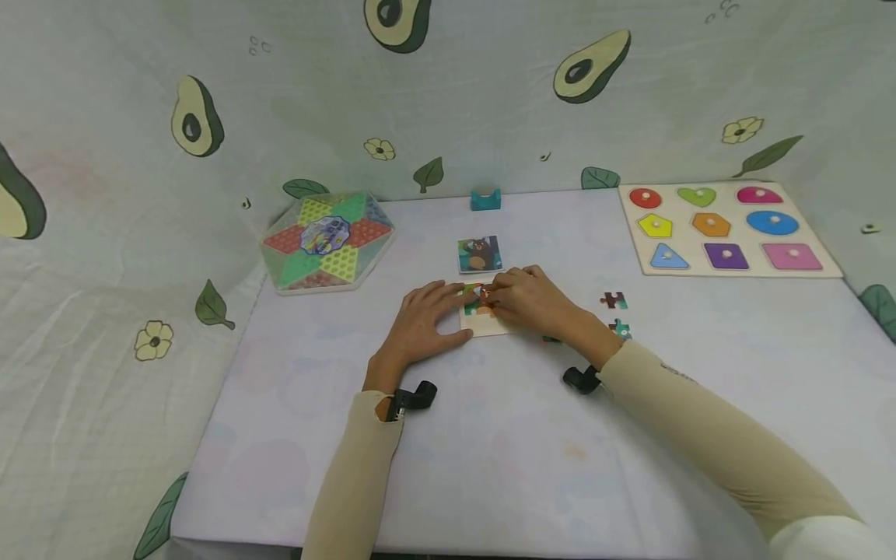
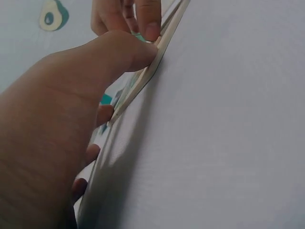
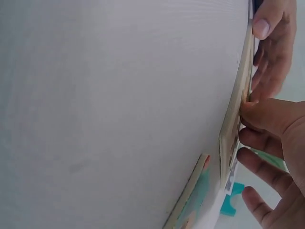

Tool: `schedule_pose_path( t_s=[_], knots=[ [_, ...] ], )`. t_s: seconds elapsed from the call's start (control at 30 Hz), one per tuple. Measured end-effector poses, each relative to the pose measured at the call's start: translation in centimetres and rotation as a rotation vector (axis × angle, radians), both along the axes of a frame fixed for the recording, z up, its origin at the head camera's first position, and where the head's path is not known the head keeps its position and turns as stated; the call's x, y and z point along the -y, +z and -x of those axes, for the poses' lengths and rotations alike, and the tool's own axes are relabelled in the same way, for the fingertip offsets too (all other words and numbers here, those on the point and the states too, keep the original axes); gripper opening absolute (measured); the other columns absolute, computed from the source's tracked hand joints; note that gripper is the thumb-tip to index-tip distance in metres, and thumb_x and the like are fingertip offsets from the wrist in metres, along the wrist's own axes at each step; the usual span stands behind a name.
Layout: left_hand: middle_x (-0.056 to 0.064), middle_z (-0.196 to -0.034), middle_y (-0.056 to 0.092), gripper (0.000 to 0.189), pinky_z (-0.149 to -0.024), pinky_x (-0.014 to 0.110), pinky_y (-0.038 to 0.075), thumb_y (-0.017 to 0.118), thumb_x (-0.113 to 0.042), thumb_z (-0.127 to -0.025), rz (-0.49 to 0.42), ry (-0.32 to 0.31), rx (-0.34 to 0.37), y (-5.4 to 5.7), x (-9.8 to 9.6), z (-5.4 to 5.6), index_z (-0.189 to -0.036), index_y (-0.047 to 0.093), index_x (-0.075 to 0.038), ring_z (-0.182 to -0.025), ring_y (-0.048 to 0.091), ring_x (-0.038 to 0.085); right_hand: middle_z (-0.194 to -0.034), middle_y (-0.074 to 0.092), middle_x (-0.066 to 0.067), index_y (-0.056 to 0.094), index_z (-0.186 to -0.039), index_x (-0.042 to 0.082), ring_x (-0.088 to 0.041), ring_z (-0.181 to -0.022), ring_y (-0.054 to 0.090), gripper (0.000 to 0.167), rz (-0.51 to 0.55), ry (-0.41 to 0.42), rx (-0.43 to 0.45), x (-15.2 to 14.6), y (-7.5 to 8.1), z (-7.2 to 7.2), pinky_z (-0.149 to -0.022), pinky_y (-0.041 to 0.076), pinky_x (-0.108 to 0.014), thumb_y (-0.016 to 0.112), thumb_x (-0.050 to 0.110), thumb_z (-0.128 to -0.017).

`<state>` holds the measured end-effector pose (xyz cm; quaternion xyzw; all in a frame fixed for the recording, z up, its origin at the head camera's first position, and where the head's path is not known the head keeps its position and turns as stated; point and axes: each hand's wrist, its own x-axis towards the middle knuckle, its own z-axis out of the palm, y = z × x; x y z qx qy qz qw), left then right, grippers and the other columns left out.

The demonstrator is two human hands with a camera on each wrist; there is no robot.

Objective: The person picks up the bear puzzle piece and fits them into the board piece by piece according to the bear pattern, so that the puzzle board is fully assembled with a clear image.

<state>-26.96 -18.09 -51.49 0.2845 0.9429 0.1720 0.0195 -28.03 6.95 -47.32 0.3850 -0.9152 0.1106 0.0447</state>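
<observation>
A small puzzle board (image 1: 486, 325) with a bear picture lies on the table between both hands. My left hand (image 1: 425, 320) rests at its left side, fingers spread, thumb at the near corner and index finger on the picture. My right hand (image 1: 533, 302) bends over the board's right half; its thumb and fingertips close in on a puzzle piece (image 3: 246, 95) at the board's surface, mostly hidden by the fingers. Just behind the board lies a square bear picture (image 1: 480, 254). Loose jigsaw pieces lie right of the right hand, one brown and teal (image 1: 614, 300), another teal (image 1: 620, 328).
At the back left lies a hexagonal game box (image 1: 327, 243) with a star pattern. A knobbed shape board (image 1: 728, 229) takes up the back right. A small teal plastic stand (image 1: 486, 200) is at the back edge. Another puzzle piece (image 1: 551, 339) shows partly beneath the right wrist.
</observation>
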Motion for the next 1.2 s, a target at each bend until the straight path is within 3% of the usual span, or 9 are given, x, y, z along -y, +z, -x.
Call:
schedule_pose_path(
  t_s=[0.17, 0.47, 0.63, 0.9, 1.2],
  knots=[
    [-0.003, -0.161, 0.029, 0.057, -0.116, 0.055, 0.015, 0.050, -0.060, -0.097, 0.072, -0.040, -0.010, 0.3, -0.3, -0.4, -0.151, 0.040, -0.045, -0.150, 0.015, 0.028, -0.121, 0.066, -0.002, 0.075, -0.119, 0.015, -0.026, -0.116, 0.057, 0.025, 0.002, 0.009, 0.053, -0.5, -0.1, -0.3, -0.097, 0.041, -0.059, 0.071, 0.018, -0.095],
    [-0.001, -0.162, 0.025, 0.054, -0.117, 0.055, 0.010, 0.047, -0.054, -0.099, 0.080, -0.033, -0.017, -0.1, -0.6, -0.9, -0.151, 0.039, -0.045, -0.150, 0.013, 0.031, -0.142, 0.056, -0.004, 0.064, -0.136, 0.016, -0.028, -0.134, 0.045, 0.038, 0.011, -0.045, 0.203, -1.2, -0.6, -1.0, -0.102, 0.032, -0.063, 0.061, 0.018, -0.099],
    [0.000, -0.162, 0.025, 0.051, -0.117, 0.054, 0.009, 0.046, -0.054, -0.099, 0.077, -0.030, -0.016, -0.1, -1.0, -1.1, -0.150, 0.041, -0.047, -0.150, 0.012, 0.031, -0.137, 0.059, -0.007, 0.067, -0.132, 0.013, -0.028, -0.131, 0.047, 0.035, 0.052, -0.058, 0.178, -2.2, -0.3, -1.6, -0.102, 0.033, -0.061, 0.062, 0.016, -0.097],
    [0.000, -0.161, 0.027, 0.051, -0.117, 0.054, 0.011, 0.046, -0.053, -0.098, 0.074, -0.030, -0.028, 0.2, -1.5, -1.2, -0.149, 0.043, -0.047, -0.149, 0.014, 0.031, -0.127, 0.063, -0.009, 0.070, -0.120, 0.007, -0.029, -0.126, 0.050, 0.026, 0.212, -0.125, 0.149, -5.3, 1.8, -2.5, -0.102, 0.032, -0.057, 0.067, 0.015, -0.095],
    [0.000, -0.160, 0.029, 0.052, -0.117, 0.055, 0.012, 0.046, -0.052, -0.097, 0.057, -0.025, -0.044, 0.3, -1.1, -1.2, -0.149, 0.045, -0.045, -0.149, 0.017, 0.032, -0.122, 0.065, -0.008, 0.071, -0.116, 0.007, -0.030, -0.122, 0.053, 0.028, 0.222, -0.164, 0.110, -8.6, 2.3, -2.6, -0.100, 0.033, -0.055, 0.074, 0.016, -0.090]
  ],
)
